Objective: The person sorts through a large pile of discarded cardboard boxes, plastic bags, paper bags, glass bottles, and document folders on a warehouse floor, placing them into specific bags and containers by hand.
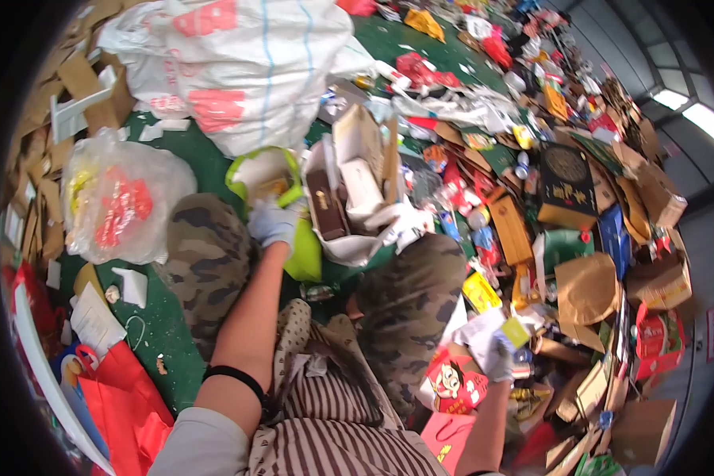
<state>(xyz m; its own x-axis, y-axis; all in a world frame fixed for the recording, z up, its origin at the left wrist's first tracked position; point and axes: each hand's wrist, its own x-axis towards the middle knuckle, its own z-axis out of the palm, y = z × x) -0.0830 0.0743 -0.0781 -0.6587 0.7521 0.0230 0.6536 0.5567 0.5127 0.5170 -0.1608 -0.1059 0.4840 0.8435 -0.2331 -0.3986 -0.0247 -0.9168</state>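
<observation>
My left hand [274, 223], in a pale glove, is at the near rim of a lime-green bag [303, 252] and appears to grip it. The bag stands with its mouth open, showing a white inside with something brownish at the bottom. My right hand [497, 356], gloved too, is out to the right over the heap, its fingers closed on a small yellow-green flat piece [516, 332]. A white sheet of paper [478, 333] lies just beside that hand. Right of the green bag is an open white box [357, 186] with a dark brown box [327, 202] in it.
A large white woven sack [293, 71] lies ahead. Left is a clear plastic bag [166, 178] with red and yellow contents, and flattened cardboard [79, 79]. Mixed waste fills the right, including a black box [567, 186] and a red gift bag [660, 339]. A red bag [127, 404] lies near left.
</observation>
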